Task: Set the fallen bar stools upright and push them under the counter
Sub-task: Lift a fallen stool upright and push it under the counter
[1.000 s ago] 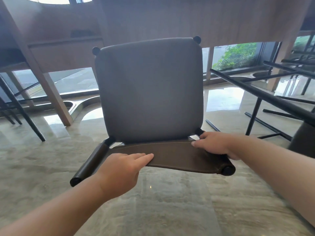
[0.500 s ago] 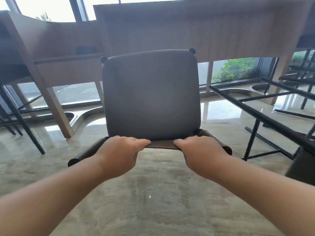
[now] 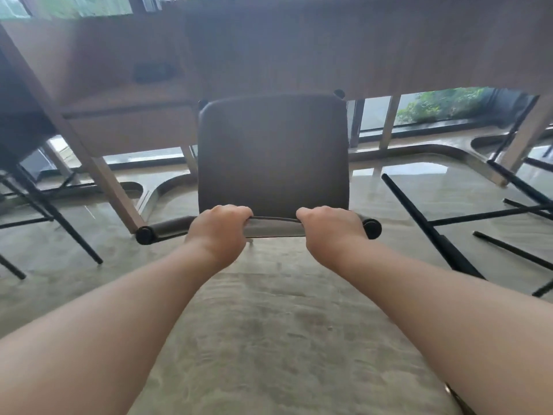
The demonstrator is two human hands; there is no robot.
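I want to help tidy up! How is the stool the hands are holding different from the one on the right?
The held stool stands upright, its seat flat and reaching under the counter; the stool on the right lies tipped over, legs sticking out sideways. The left hand and right hand grip the held stool's backrest; nobody touches the tipped stool. The held stool shows its brown seat; the tipped one shows mostly legs. Both have thin black frames.

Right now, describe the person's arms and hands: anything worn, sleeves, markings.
Both forearms are bare to the frame edge, with no sleeves visible. The left hand and right hand carry no gloves, rings, watch or markings that can be seen.
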